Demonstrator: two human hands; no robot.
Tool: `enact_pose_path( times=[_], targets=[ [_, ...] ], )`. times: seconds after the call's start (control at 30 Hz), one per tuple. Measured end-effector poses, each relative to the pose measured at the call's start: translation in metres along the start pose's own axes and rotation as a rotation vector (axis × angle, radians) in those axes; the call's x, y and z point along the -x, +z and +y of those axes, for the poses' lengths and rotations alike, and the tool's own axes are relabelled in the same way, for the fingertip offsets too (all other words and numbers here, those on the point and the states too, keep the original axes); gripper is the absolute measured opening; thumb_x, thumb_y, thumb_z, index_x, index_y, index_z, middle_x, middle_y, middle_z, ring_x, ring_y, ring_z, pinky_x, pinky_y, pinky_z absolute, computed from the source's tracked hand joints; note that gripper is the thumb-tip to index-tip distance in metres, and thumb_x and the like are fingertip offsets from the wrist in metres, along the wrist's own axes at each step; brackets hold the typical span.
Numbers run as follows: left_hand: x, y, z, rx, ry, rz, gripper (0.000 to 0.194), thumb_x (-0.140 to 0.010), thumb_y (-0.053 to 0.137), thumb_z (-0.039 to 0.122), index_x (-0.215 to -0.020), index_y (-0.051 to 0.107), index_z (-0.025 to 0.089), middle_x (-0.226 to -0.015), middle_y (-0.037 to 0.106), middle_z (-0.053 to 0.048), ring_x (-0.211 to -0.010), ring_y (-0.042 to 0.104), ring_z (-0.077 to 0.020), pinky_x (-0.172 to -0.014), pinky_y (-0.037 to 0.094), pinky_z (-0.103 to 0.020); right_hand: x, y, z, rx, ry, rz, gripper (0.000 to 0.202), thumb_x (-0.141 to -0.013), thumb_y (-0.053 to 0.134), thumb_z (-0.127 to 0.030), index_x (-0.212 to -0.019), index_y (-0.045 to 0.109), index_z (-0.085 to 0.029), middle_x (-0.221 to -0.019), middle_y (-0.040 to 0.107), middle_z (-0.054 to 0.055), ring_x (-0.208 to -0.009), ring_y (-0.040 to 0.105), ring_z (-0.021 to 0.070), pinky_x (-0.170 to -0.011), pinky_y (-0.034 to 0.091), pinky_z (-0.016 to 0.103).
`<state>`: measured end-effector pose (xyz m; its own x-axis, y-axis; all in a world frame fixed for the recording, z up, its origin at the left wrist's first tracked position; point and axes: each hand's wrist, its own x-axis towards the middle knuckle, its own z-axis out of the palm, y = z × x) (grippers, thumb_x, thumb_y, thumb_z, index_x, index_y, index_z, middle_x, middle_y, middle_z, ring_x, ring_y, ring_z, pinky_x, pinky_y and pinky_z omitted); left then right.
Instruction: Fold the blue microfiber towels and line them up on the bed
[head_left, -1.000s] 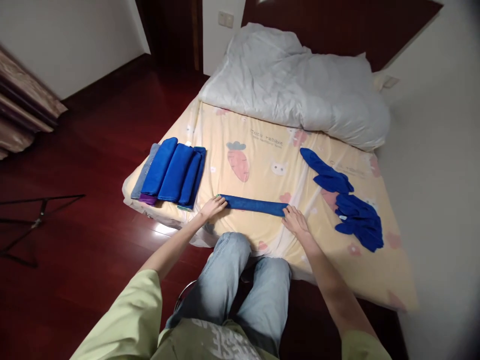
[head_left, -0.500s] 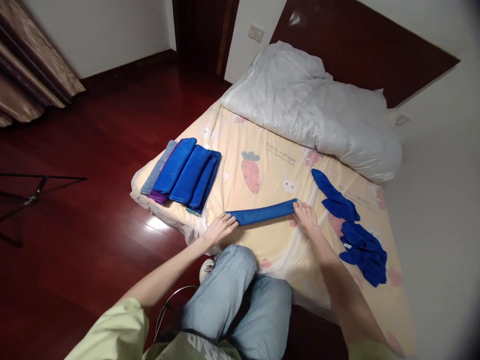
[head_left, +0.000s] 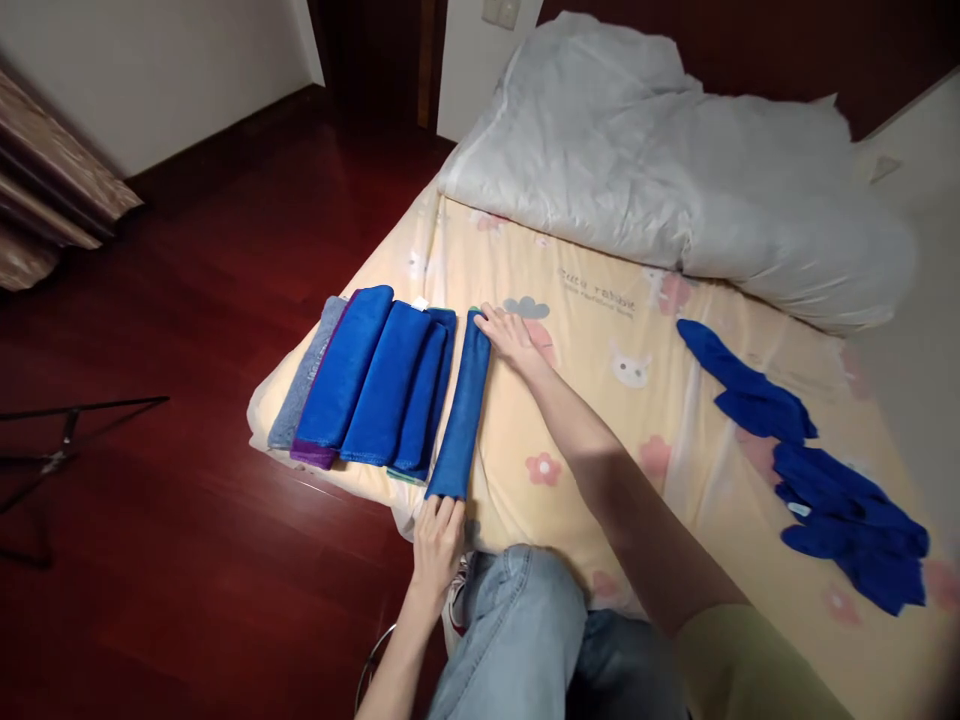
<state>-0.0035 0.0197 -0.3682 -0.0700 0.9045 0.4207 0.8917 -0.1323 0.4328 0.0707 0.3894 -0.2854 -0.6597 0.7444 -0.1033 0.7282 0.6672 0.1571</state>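
A folded blue towel [head_left: 465, 410], a long narrow strip, stretches between my hands just right of the row of folded towels. My left hand [head_left: 439, 545] grips its near end at the bed's edge. At the far end, my right hand [head_left: 507, 332] pinches the other short side. The row beside it holds several folded blue towels [head_left: 381, 385], overlapping one another, with a purple-edged towel [head_left: 313, 452] and a grey towel [head_left: 300, 400] at its left. Off to the right lie crumpled blue cloths [head_left: 855, 515], apart from both hands.
The bed [head_left: 555, 520] has a yellow sheet printed with flowers and rabbits. A grey-white quilt [head_left: 630, 150] is heaped at the headboard. On the dark red floor [head_left: 187, 350] at the left stands a thin black metal stand [head_left: 56, 460]. A curtain [head_left: 52, 190] hangs farther back.
Both hands have carried the towel strip left and turned it from crosswise to lengthwise, alongside the folded row. My right hand is now at the far end. The view has shifted too.
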Motion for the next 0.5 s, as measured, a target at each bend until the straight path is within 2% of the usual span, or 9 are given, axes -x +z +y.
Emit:
enact_pose_path(
  times=[0.17, 0.3, 0.4, 0.5],
  targets=[
    [-0.018, 0.013, -0.004, -0.017, -0.013, -0.003, 0.020, -0.099, 0.051, 0.008, -0.106, 0.069, 0.013, -0.083, 0.061, -0.006, -0.081, 0.052, -0.0219, -0.071, 0.043, -0.033, -0.032, 0.030, -0.007, 0.003, 0.020, 0.000, 0.047, -0.104, 0.026, -0.006, -0.136, 0.058, -0.017, -0.146, 0.054, 0.021, -0.119, 0.059, 0.0303, -0.090, 0.051, 0.041],
    [-0.020, 0.021, -0.008, -0.044, -0.011, 0.006, 0.018, -0.098, 0.055, 0.007, -0.108, 0.069, 0.013, -0.082, 0.060, -0.006, -0.079, 0.051, -0.0217, -0.070, 0.042, -0.033, -0.048, 0.046, -0.015, -0.041, 0.038, 0.026, 0.048, -0.104, 0.026, -0.006, -0.140, 0.056, -0.018, -0.150, 0.051, 0.021, -0.124, 0.056, 0.0301, -0.093, 0.052, 0.042],
    [-0.015, 0.026, -0.015, -0.079, -0.003, -0.007, 0.019, -0.098, 0.055, 0.008, -0.107, 0.070, 0.013, -0.081, 0.059, -0.006, -0.080, 0.051, -0.0219, -0.071, 0.042, -0.034, -0.054, 0.052, -0.019, -0.120, 0.107, 0.051, 0.047, -0.102, 0.028, -0.002, -0.138, 0.056, -0.015, -0.146, 0.053, 0.022, -0.121, 0.058, 0.0288, -0.093, 0.053, 0.041],
    [-0.011, 0.027, -0.020, -0.104, -0.007, -0.085, 0.021, -0.100, 0.052, 0.010, -0.110, 0.070, 0.014, -0.085, 0.060, -0.008, -0.081, 0.052, -0.0226, -0.072, 0.044, -0.035, -0.043, 0.057, -0.019, -0.284, 0.154, 0.097, 0.046, -0.098, 0.038, 0.000, -0.137, 0.057, -0.014, -0.141, 0.057, 0.020, -0.121, 0.060, 0.0266, -0.100, 0.053, 0.041]
  ],
)
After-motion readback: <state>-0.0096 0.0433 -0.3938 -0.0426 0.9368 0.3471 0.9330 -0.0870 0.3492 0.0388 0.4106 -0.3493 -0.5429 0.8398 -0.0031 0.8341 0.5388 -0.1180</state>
